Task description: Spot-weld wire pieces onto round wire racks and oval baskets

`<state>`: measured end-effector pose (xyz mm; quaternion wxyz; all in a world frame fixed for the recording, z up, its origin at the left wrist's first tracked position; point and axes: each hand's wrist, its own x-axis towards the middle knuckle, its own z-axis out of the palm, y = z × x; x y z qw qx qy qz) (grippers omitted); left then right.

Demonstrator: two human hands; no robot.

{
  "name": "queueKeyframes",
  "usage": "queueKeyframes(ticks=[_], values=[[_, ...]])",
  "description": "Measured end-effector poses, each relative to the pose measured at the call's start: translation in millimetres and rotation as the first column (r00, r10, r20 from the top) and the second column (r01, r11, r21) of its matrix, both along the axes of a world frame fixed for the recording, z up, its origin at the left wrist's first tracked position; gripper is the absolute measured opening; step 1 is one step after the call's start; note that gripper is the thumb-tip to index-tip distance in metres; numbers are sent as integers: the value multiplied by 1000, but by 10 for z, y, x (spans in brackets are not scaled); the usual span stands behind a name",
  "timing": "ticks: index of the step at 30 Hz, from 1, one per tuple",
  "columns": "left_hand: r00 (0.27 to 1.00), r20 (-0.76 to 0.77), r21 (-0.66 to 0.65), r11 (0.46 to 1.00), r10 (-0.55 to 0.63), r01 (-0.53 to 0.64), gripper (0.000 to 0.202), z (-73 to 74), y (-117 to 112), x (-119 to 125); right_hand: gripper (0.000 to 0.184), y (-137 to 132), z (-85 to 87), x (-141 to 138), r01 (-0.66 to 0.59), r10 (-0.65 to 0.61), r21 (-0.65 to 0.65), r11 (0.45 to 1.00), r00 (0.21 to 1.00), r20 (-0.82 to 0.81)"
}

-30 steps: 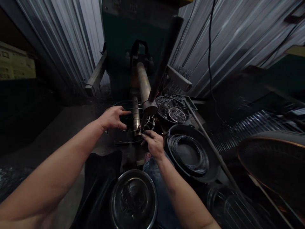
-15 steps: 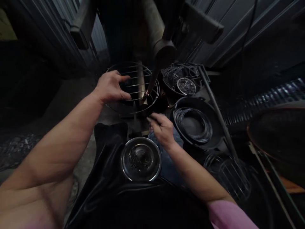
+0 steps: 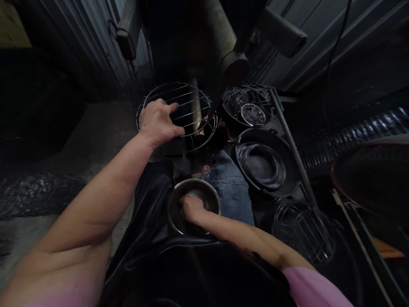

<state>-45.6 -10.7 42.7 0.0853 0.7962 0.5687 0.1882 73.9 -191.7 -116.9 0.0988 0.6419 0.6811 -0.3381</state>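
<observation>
My left hand (image 3: 161, 121) grips the near left side of a round wire rack (image 3: 185, 102), its thumb and fingers closed over the wires. The rack sits around the electrodes of a machine, whose upper arm (image 3: 209, 113) slants down to the rack's right side above a pale metal bar (image 3: 196, 106). On my lap a round steel bowl (image 3: 215, 192) rests on a black apron (image 3: 150, 192). My right hand (image 3: 192, 208) is down inside the bowl. Its fingertips are hidden, so what they touch cannot be seen.
To the right, a black pan (image 3: 289, 166) holds a coil of wire (image 3: 262, 166). Behind it stands a container of wire pieces with a small round wire grid (image 3: 253, 114). More wire racks (image 3: 309, 234) lie at lower right, beside a metal frame bar (image 3: 294, 145).
My right hand has moved from near the rack down into the bowl. My left hand stays on the rack. The whole view has shifted slightly.
</observation>
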Motion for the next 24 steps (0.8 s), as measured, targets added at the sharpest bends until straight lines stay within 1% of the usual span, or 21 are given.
queueKeyframes(ticks=[2,5,7,9,10,11,13,15,16,17,18,19,20,21,22,24], values=[[1000,-7,-1,1000,3,-3,67,-2,-31,-23,22,26,30,94,25,-26,-15,1000,999,-42],[1000,-5,13,1000,9,-9,67,-18,-53,-57,23,64,98,306,73,-75,-21,997,992,-106],[1000,-4,26,1000,17,-17,67,-32,-49,-68,21,56,140,440,146,-149,-29,989,974,-173],[1000,-10,46,999,29,-28,65,-42,-38,-68,16,35,187,547,259,-259,-42,965,916,-306],[999,-15,60,998,30,-29,65,-44,-32,-63,13,32,219,591,321,-313,-49,946,860,-402],[999,-21,74,997,30,-28,65,-44,-26,-56,12,42,262,630,380,-353,-53,924,787,-506],[999,-33,92,995,34,-31,67,-38,-17,-36,12,119,386,695,494,-381,-37,869,618,-687],[998,-49,90,995,51,-47,69,-24,-9,-7,16,273,559,737,614,-352,8,789,462,-814],[996,-58,87,995,63,-58,69,-14,-7,11,18,371,655,747,670,-319,39,741,402,-858],[995,-67,90,994,73,-66,69,-2,-7,31,18,476,748,748,714,-276,69,696,356,-893],[994,-76,93,993,77,-70,69,11,-9,51,18,585,834,740,746,-227,102,658,326,-918],[994,-83,98,993,77,-68,68,24,-14,73,18,691,907,725,765,-175,142,628,316,-932],[993,-90,102,993,73,-64,68,37,-21,93,16,790,965,705,779,-127,193,597,330,-935],[993,-97,108,992,70,-59,67,48,-29,113,15,880,1008,684,784,-91,257,565,369,-925],[992,-109,113,992,65,-52,67,58,-36,131,14,957,1037,664,780,-71,331,531,429,-900],[988,-143,125,991,58,-40,64,72,-44,159,13,1070,1064,638,745,-68,471,472,564,-823]])
